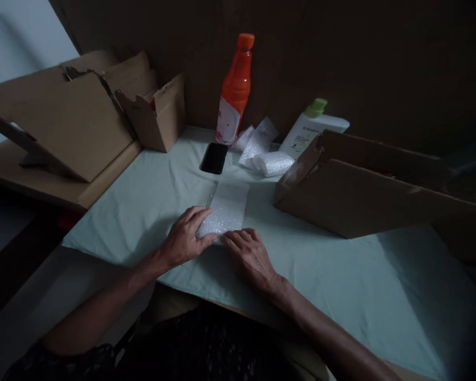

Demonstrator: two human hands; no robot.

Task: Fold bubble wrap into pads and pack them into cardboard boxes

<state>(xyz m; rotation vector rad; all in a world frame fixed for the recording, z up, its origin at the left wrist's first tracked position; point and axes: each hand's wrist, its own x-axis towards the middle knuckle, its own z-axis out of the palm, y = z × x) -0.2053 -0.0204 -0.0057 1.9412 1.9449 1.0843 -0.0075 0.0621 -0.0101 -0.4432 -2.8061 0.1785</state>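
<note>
A strip of bubble wrap (pixel 229 203) lies on the green cloth, running away from me. At its near left corner, my left hand (pixel 187 235) grips it, fingers along the left edge and thumb at the near end. The curled fingers of my right hand (pixel 250 256) close on the near right corner. The near end looks thicker, as if folded over; whether anything lies inside it I cannot tell. Just beyond the strip is a black phone (pixel 214 158), lying flat.
An orange bottle (pixel 236 87) stands at the back. Right of it are bubble wrap pieces (pixel 258 145) and a white bottle (pixel 301 132) with a green cap. Open cardboard boxes stand at left (pixel 83 121) and right (pixel 360 196). The green cloth (pixel 301 275) covers the table.
</note>
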